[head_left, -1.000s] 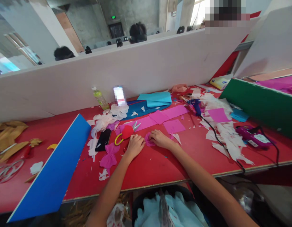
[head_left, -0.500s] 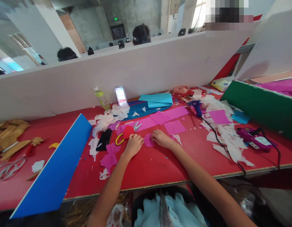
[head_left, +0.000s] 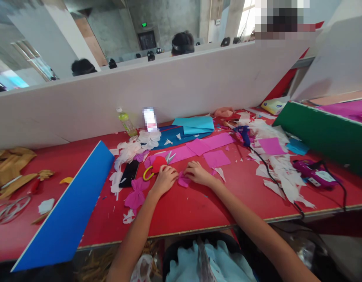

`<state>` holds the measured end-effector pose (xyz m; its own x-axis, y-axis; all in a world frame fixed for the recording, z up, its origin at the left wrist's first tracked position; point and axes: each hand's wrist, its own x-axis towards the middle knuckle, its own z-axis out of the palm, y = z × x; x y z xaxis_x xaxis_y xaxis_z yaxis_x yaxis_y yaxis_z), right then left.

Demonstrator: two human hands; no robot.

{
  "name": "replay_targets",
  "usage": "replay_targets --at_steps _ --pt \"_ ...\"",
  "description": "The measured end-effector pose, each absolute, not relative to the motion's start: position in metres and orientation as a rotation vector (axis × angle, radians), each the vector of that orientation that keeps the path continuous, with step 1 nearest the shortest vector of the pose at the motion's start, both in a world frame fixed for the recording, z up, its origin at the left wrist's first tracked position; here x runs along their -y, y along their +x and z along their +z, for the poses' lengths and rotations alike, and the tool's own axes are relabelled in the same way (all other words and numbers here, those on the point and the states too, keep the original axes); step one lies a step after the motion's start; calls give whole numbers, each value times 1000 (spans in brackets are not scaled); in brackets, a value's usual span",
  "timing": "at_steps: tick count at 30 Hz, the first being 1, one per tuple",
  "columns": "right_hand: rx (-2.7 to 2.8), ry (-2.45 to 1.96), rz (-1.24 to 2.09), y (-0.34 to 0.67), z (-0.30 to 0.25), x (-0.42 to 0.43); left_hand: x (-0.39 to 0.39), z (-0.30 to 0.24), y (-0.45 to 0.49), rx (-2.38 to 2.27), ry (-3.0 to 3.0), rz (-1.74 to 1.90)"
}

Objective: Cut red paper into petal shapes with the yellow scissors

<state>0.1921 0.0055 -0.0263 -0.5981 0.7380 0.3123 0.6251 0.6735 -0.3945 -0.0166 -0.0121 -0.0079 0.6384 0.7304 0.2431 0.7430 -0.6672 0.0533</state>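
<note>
Both my hands rest on the red table (head_left: 195, 203) around a small magenta crepe paper piece (head_left: 183, 181). My left hand (head_left: 164, 179) has its fingers curled and pinches the piece's left edge. From the right, my right hand (head_left: 197, 172) presses on the same piece with bent fingers. Just behind my left hand lie scissors (head_left: 157, 163) with a red and yellow handle. A finished magenta paper bow (head_left: 136, 194) lies to the left, next to a black phone (head_left: 128, 173).
Pink paper sheets (head_left: 216, 158) and teal paper (head_left: 195, 123) lie behind the hands. A blue board (head_left: 69, 211) leans at left, a green board (head_left: 324, 133) at right. A blue glue gun (head_left: 244, 133), a purple glue gun (head_left: 314, 172), white scraps (head_left: 282, 172) and a bottle (head_left: 126, 122) are about. People's heads show beyond the white partition (head_left: 169, 86).
My hands have drawn closer together on the magenta piece, which now looks more folded or bunched. The view shifted slightly.
</note>
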Motion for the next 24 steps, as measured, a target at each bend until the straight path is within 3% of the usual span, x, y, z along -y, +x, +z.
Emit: replay_targets --at_steps 14,24 --pt "2462 -1059 453 186 -27 -6 12 -7 -15 1234 -2814 -364" --pt "2492 -1111 348 184 -31 -5 13 -8 -14 1249 -2802 -380"
